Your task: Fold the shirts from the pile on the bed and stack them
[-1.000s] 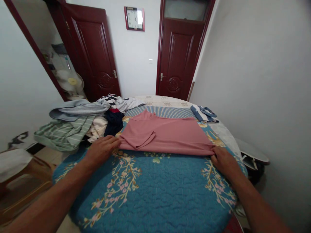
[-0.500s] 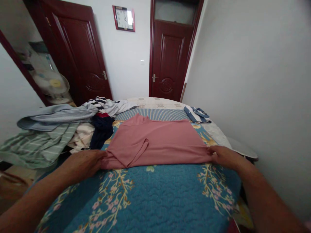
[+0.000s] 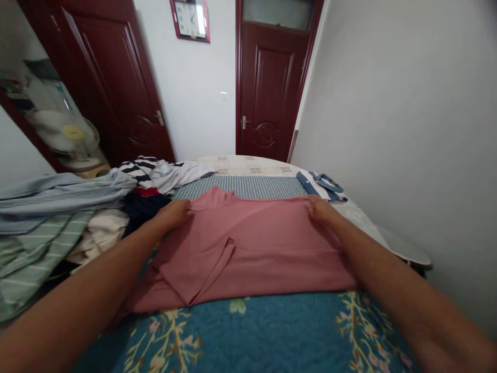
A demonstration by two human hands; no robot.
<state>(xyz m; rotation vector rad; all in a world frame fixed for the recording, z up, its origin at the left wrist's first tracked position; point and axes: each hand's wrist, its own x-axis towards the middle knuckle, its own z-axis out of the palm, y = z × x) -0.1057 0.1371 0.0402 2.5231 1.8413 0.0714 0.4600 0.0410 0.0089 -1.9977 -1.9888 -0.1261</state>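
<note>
A pink short-sleeved shirt (image 3: 267, 228) lies spread across the bed, partly folded, with one sleeve laid over its front at the left. My left hand (image 3: 177, 213) pinches the far left part of the shirt near the shoulder. At the far right corner, my right hand (image 3: 319, 210) has its fingers closed on the fabric. Both arms reach over the cloth and cover parts of its sides. Beneath the shirt is a blue quilted bedspread (image 3: 272, 331) with a floral pattern.
A heap of clothes at left includes a green striped garment (image 3: 50, 246) and a grey one (image 3: 66, 191). A folded blue-and-white striped garment (image 3: 322, 186) sits at the far right. A striped cloth (image 3: 256, 186) lies beyond the shirt. A wall (image 3: 407, 129) runs along the right.
Both hands have moved from the shirt's near edge to its far edge and hold it there. The shirt's near edge now lies closer to me. The view has shifted slightly.
</note>
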